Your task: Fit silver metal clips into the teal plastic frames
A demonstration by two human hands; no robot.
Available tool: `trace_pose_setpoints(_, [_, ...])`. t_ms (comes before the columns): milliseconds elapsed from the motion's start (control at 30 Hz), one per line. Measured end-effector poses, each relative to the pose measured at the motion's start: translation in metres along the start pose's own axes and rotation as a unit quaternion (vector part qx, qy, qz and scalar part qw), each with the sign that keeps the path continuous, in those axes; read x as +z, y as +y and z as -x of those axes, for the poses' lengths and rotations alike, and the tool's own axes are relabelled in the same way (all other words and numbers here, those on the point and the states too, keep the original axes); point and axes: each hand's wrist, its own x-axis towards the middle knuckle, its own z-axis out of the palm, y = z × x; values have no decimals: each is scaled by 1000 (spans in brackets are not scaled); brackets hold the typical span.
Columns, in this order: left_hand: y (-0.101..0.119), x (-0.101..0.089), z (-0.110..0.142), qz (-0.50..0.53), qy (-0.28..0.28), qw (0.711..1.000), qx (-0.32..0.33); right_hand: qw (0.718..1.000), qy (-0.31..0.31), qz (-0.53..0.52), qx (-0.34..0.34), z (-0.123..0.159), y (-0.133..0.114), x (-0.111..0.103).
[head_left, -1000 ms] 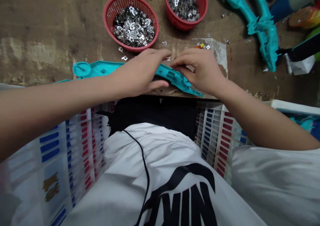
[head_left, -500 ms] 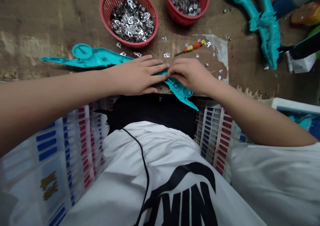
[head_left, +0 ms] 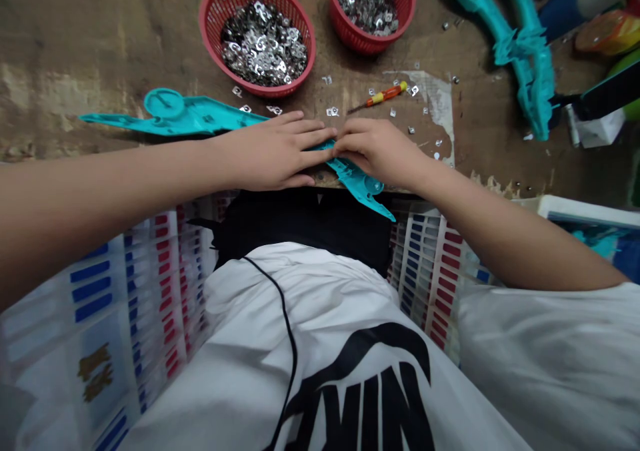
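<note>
A long teal plastic part (head_left: 190, 114) lies across the near edge of the wooden bench (head_left: 75, 51), its right tip (head_left: 373, 194) hanging over the edge. My left hand (head_left: 273, 151) lies flat on its middle with the fingers stretched out, pressing it down. My right hand (head_left: 383, 148) is curled, its fingertips pinched together on the part right beside my left fingertips. What the pinch holds is too small to see. Small metal clips (head_left: 333, 111) lie scattered just beyond both hands.
Two red baskets (head_left: 215, 1) (head_left: 405, 11) of shiny metal clips stand at the back. A small orange screwdriver (head_left: 383, 94) lies beyond my right hand. More teal parts (head_left: 530, 58) lie at the right. White crates (head_left: 150, 284) stand on both sides of my lap.
The teal part has slid toward the bench's near edge and its right tip now overhangs. Both hands came nearer with it. The screwdriver is uncovered. In the last half second almost nothing moved.
</note>
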Motion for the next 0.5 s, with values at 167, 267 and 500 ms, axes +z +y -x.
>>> trace_pose_setpoints(167, [3, 0, -1, 7, 20, 1000, -9, 999, 13, -8, 37, -3, 11, -20])
trace_pose_setpoints(267, [9, 2, 0, 4, 39, 999, -20, 988, 107, 27, 110, 0, 46, -31])
trace_pose_setpoints(500, [27, 1, 3, -10, 64, 995, -79, 978, 111, 53, 170, 10, 91, -22])
